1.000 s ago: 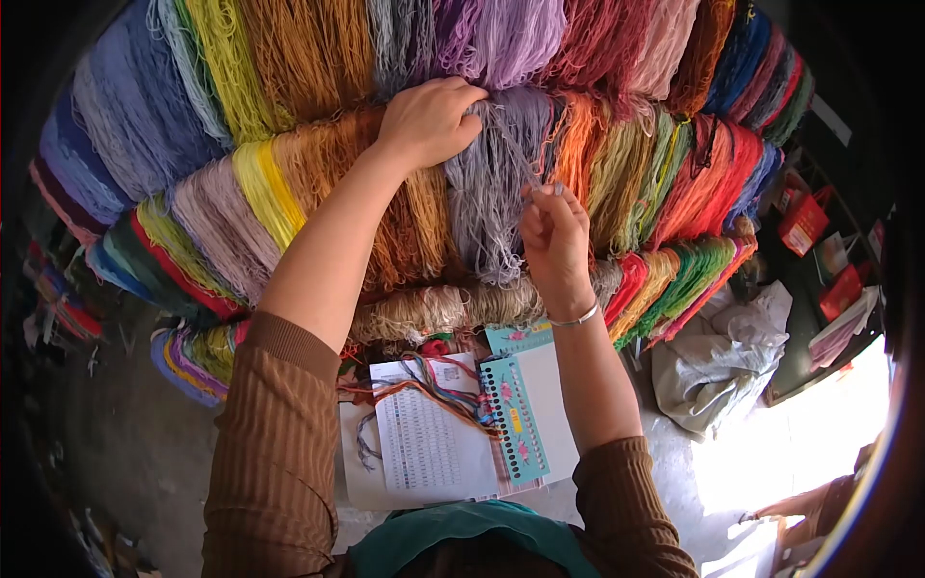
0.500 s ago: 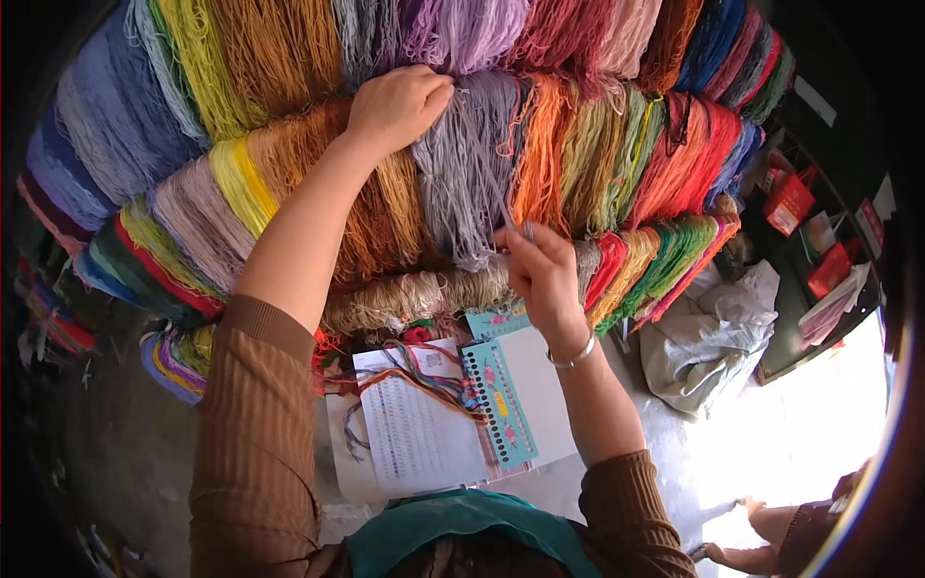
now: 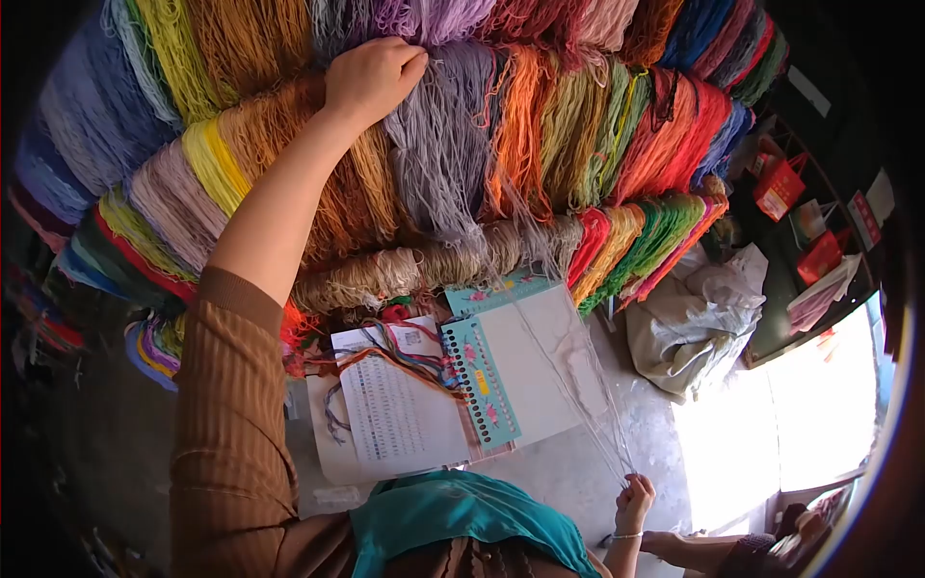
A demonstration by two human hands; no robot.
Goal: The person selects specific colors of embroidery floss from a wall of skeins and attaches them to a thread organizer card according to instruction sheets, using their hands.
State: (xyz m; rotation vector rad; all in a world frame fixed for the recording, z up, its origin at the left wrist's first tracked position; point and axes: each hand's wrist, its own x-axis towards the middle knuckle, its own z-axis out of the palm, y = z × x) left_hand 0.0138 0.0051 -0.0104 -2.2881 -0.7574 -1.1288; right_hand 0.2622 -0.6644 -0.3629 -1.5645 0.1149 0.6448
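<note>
My left hand (image 3: 374,79) is closed in a fist at the top of a hank of grey-purple thread (image 3: 438,144), pressing and gripping it where it hangs over its rail. My right hand (image 3: 634,506), low at the right, pinches several thin grey strands (image 3: 568,380). These stretch slack and loosely bundled from the hanging hank down to my fingers, crossing in front of a notebook page. Orange thread (image 3: 520,125) hangs just right of the grey hank and brown thread (image 3: 371,193) just left of it.
Tiers of coloured thread surround the hank. Below lie a printed sheet (image 3: 395,424) with thread samples and a teal-bordered spiral card (image 3: 479,385). A whitish plastic sack (image 3: 699,318) stands at the right, near red bags (image 3: 779,188). Another person's legs (image 3: 694,551) show at lower right.
My right hand has pulled down and to the right, away from the rack, drawing long grey strands out of the hank. My left hand stays at the hank's top; the whole view has shifted slightly.
</note>
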